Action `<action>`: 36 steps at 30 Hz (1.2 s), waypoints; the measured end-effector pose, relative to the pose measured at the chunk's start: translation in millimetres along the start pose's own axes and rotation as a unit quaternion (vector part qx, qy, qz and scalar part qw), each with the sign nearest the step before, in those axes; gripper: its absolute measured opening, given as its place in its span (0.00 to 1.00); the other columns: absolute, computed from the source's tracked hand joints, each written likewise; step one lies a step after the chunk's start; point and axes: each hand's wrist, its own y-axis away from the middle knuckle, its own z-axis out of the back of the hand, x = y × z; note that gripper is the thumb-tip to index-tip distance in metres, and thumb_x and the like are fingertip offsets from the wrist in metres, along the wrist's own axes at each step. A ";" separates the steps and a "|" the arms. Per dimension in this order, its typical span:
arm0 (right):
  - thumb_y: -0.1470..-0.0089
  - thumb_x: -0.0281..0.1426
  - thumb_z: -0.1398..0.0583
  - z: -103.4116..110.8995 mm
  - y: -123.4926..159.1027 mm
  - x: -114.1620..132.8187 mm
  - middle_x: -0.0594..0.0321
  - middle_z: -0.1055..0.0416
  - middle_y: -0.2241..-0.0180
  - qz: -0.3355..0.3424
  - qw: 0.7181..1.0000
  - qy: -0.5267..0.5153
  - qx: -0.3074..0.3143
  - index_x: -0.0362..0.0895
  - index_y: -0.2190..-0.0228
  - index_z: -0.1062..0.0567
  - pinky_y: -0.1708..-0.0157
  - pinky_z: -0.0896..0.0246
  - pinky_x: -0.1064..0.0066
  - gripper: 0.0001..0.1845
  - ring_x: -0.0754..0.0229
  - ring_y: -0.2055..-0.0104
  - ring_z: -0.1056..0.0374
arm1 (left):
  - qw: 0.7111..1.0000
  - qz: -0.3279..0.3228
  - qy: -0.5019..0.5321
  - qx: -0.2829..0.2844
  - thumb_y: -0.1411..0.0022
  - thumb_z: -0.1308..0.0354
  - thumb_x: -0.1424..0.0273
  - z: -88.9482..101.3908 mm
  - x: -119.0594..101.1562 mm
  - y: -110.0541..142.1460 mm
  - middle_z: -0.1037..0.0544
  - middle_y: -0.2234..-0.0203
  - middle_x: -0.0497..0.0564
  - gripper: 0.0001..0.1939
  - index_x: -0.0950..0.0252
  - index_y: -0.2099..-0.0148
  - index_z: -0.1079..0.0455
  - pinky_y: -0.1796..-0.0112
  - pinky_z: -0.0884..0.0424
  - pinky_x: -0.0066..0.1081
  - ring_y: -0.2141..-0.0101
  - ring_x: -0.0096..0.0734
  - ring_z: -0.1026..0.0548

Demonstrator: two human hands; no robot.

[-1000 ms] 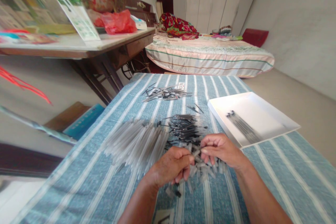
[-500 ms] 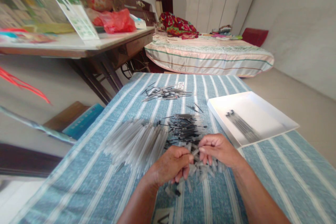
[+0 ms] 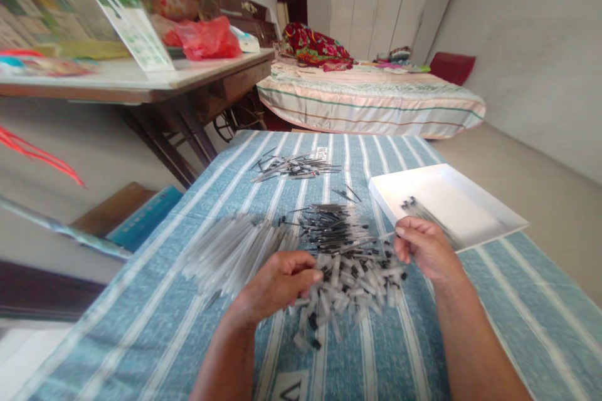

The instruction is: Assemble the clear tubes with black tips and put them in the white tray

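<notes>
Pinched in my right hand (image 3: 426,247) is a slim, pale pen (image 3: 384,236), its shaft pointing left, beside the near-left corner of a white box (image 3: 480,200). Several black-tipped pens (image 3: 423,210) lie in that box, partly behind the hand. My left hand (image 3: 285,282) is closed, thumb and index finger together, at the left edge of a pile of clear and black pen caps (image 3: 360,288); whatever is between those fingers is hidden. Left of it lies a bundle of translucent pen barrels (image 3: 235,250). Dark pen refills (image 3: 329,225) are heaped just beyond the caps.
Another loose pile of thin dark and grey refills (image 3: 296,166) lies farther back on the blue striped tablecloth (image 3: 155,301). A side table (image 3: 197,72) with a red plastic bag (image 3: 207,37) stands at the left. Past the far edge is a bed (image 3: 371,97).
My hands have come apart. The right has moved right and up to the box with the pen; the left has drawn back slightly left. The view has shifted a little.
</notes>
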 end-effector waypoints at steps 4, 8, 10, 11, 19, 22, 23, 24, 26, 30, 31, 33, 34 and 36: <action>0.58 0.34 0.38 -3.5 -0.3 -1.2 0.66 0.31 0.88 -0.031 0.999 0.019 0.009 0.40 0.80 0.31 0.91 0.48 0.80 0.11 0.69 0.89 0.40 | 0.974 -0.033 -0.038 -0.219 0.48 0.45 0.60 20.1 6.6 2.7 0.33 0.84 0.43 0.13 0.66 0.68 0.32 0.83 0.42 0.22 0.85 0.21 0.38; 0.58 0.35 0.38 -18.0 -1.3 -6.6 0.66 0.30 0.87 -0.038 0.999 0.030 0.002 0.40 0.80 0.31 0.91 0.48 0.81 0.11 0.68 0.90 0.39 | 0.891 -0.035 -0.111 -0.439 0.46 0.48 0.59 40.7 17.5 1.3 0.29 0.81 0.46 0.14 0.64 0.65 0.30 0.78 0.36 0.25 0.81 0.27 0.32; 0.59 0.35 0.37 -24.1 -2.9 -9.4 0.66 0.30 0.87 -0.026 0.999 0.014 -0.026 0.41 0.80 0.31 0.91 0.48 0.81 0.11 0.69 0.89 0.39 | 0.844 -0.009 -0.176 -0.506 0.46 0.49 0.60 49.3 19.9 1.4 0.26 0.77 0.49 0.15 0.64 0.63 0.29 0.73 0.33 0.28 0.76 0.32 0.28; 0.59 0.36 0.37 -26.8 -4.0 -11.1 0.66 0.30 0.87 -0.021 0.999 0.004 -0.042 0.41 0.80 0.31 0.91 0.48 0.81 0.12 0.69 0.89 0.39 | 0.822 0.010 -0.214 -0.528 0.45 0.49 0.60 52.7 19.9 1.6 0.24 0.74 0.51 0.16 0.64 0.62 0.29 0.70 0.32 0.29 0.72 0.35 0.26; 0.58 0.40 0.37 -36.7 -8.8 -22.1 0.67 0.31 0.86 -0.010 0.994 0.048 -0.100 0.39 0.73 0.29 0.92 0.52 0.82 0.16 0.69 0.89 0.40 | 0.767 0.154 -0.389 -0.486 0.43 0.51 0.64 66.8 20.7 0.1 0.25 0.60 0.65 0.19 0.67 0.55 0.27 0.69 0.33 0.39 0.63 0.53 0.26; 0.55 0.38 0.39 -35.1 -4.4 -19.2 0.68 0.33 0.87 -0.011 0.993 0.114 -0.031 0.40 0.77 0.31 0.91 0.54 0.83 0.13 0.71 0.89 0.43 | 0.769 0.182 -0.395 -0.468 0.44 0.51 0.64 69.4 24.2 -1.5 0.25 0.60 0.64 0.19 0.67 0.56 0.27 0.71 0.33 0.37 0.64 0.52 0.26; 0.55 0.37 0.39 -35.3 -2.3 -17.8 0.69 0.33 0.87 -0.014 0.991 0.135 0.005 0.41 0.77 0.32 0.90 0.54 0.83 0.12 0.71 0.89 0.43 | 0.770 0.187 -0.394 -0.466 0.44 0.51 0.64 69.9 24.5 -1.7 0.25 0.59 0.64 0.19 0.67 0.55 0.27 0.71 0.33 0.37 0.64 0.52 0.26; 0.54 0.36 0.40 -36.2 0.0 -16.2 0.70 0.34 0.87 -0.019 0.987 0.155 0.041 0.41 0.78 0.32 0.90 0.53 0.83 0.11 0.72 0.89 0.44 | 0.771 0.189 -0.392 -0.465 0.44 0.51 0.65 70.2 24.1 -1.7 0.26 0.59 0.65 0.19 0.67 0.54 0.28 0.71 0.33 0.37 0.63 0.52 0.26; 0.54 0.35 0.40 -40.2 4.5 -13.1 0.72 0.36 0.88 -0.032 0.976 0.191 0.100 0.42 0.78 0.32 0.89 0.52 0.82 0.09 0.72 0.89 0.46 | 0.777 0.192 -0.388 -0.458 0.45 0.51 0.64 70.8 21.8 -1.1 0.25 0.59 0.64 0.20 0.67 0.54 0.28 0.71 0.33 0.37 0.63 0.52 0.26; 0.53 0.36 0.42 -48.5 8.0 -6.8 0.74 0.41 0.89 -0.032 0.961 0.240 0.134 0.42 0.78 0.31 0.88 0.51 0.80 0.10 0.71 0.88 0.47 | 0.787 0.199 -0.380 -0.443 0.47 0.48 0.61 74.0 16.3 0.7 0.25 0.59 0.62 0.21 0.67 0.54 0.28 0.73 0.32 0.38 0.65 0.52 0.26; 0.53 0.37 0.42 -48.2 7.1 -4.9 0.73 0.41 0.89 -0.019 0.961 0.251 0.113 0.42 0.78 0.30 0.87 0.51 0.79 0.10 0.70 0.87 0.46 | 0.787 0.197 -0.381 -0.443 0.48 0.48 0.60 75.5 16.4 0.7 0.25 0.59 0.62 0.22 0.67 0.55 0.28 0.73 0.32 0.38 0.65 0.51 0.26; 0.51 0.38 0.44 -42.1 3.8 -0.1 0.71 0.39 0.87 0.026 0.955 0.294 0.027 0.42 0.78 0.30 0.84 0.49 0.78 0.13 0.68 0.85 0.44 | 0.780 0.194 -0.386 -0.452 0.48 0.48 0.58 78.1 19.0 -0.5 0.25 0.60 0.61 0.22 0.66 0.56 0.28 0.74 0.32 0.38 0.67 0.50 0.26; 0.50 0.39 0.44 -36.2 1.6 3.0 0.69 0.38 0.86 0.050 0.941 0.333 -0.032 0.42 0.78 0.29 0.82 0.47 0.77 0.13 0.67 0.83 0.42 | 0.774 0.189 -0.387 -0.464 0.48 0.49 0.58 78.6 21.1 -1.6 0.25 0.61 0.61 0.22 0.66 0.57 0.27 0.74 0.32 0.38 0.67 0.50 0.26; 0.49 0.38 0.46 -20.2 -3.1 10.2 0.65 0.32 0.81 0.070 0.880 0.446 -0.149 0.43 0.75 0.27 0.76 0.43 0.74 0.13 0.63 0.77 0.36 | 0.759 0.166 -0.382 -0.501 0.48 0.49 0.57 76.6 25.7 -4.7 0.25 0.63 0.60 0.20 0.65 0.60 0.26 0.73 0.32 0.39 0.67 0.49 0.27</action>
